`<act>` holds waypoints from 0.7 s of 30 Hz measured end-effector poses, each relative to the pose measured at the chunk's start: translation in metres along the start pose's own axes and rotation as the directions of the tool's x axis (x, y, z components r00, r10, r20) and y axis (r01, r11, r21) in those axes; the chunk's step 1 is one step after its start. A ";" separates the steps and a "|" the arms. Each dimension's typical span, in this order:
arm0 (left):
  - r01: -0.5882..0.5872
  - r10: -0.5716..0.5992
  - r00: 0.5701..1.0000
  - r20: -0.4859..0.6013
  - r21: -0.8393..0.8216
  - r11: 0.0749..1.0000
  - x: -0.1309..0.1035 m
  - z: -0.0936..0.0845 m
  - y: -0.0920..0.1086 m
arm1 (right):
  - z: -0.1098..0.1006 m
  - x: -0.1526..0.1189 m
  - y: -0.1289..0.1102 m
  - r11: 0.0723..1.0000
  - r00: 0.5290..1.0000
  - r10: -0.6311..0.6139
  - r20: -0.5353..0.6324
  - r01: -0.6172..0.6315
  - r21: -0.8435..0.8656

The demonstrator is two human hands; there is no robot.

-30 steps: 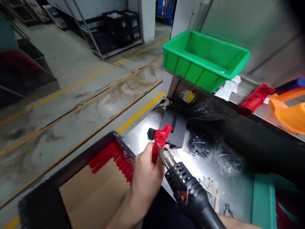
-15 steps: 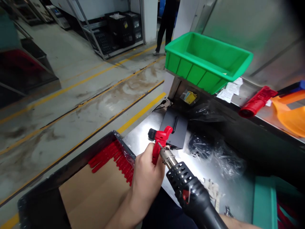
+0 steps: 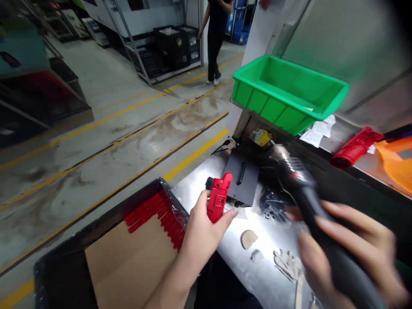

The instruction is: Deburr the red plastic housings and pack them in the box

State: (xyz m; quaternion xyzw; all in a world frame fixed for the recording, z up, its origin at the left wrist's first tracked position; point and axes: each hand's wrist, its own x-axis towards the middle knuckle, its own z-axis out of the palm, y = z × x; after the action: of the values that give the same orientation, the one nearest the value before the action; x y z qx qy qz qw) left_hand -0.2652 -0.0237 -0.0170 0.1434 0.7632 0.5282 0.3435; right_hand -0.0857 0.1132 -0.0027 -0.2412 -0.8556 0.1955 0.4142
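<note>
My left hand [image 3: 204, 227] grips a red plastic part [image 3: 219, 199] between thumb and fingers, above the near edge of the metal table. On the right, my right hand [image 3: 350, 249] is wrapped round the black handle of a heat gun [image 3: 305, 184]; both are blurred. The gun's metal nozzle points up and left, apart from the red part. Beyond my left hand sits a dark grey box [image 3: 243, 176] with a black handle. Left of that hand, a black bin [image 3: 61, 253] holds cardboard and rows of red pieces [image 3: 148, 210].
A green bin [image 3: 289, 94] rests on the shelf, beside papers [image 3: 317, 132], a red cylindrical part [image 3: 357, 148] and an orange object [image 3: 397, 161]. Gloves [image 3: 288, 264] and a beige piece [image 3: 249, 239] lie on the table [image 3: 238, 262]. A person [image 3: 215, 43] stands in the background.
The heat gun has swung up and right, away from the red part. My right hand's fingers have come into view. The red part has turned in my left hand, showing its broad face.
</note>
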 end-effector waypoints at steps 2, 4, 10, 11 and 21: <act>0.044 -0.023 0.994 0.107 -0.203 0.978 -0.003 -0.005 -0.004 | 0.048 0.013 0.031 0.998 0.998 -0.050 0.027 0.050 -0.034; 0.065 0.025 0.977 0.210 -0.414 0.908 -0.009 -0.011 -0.008 | 0.103 0.014 0.057 0.996 0.961 -0.070 0.269 0.083 -0.039; 0.068 0.098 0.968 0.230 -0.618 0.783 -0.024 -0.025 -0.021 | 0.221 -0.003 0.084 0.971 0.816 -0.114 0.567 0.211 -0.109; 0.070 0.092 0.970 0.223 -0.625 0.778 -0.026 -0.027 -0.024 | 0.231 -0.005 0.082 0.966 0.797 -0.107 0.594 0.226 -0.129; 0.100 0.159 0.955 0.250 -0.778 0.620 -0.039 -0.027 -0.037 | 0.254 -0.042 0.061 0.939 0.735 -0.078 0.674 0.281 -0.198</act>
State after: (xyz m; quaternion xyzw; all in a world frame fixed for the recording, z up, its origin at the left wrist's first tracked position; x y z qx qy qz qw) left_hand -0.2500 -0.0799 -0.0306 0.0691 0.3937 0.7856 0.4723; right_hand -0.2514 0.1037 -0.2082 -0.1297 -0.9843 0.1003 0.0651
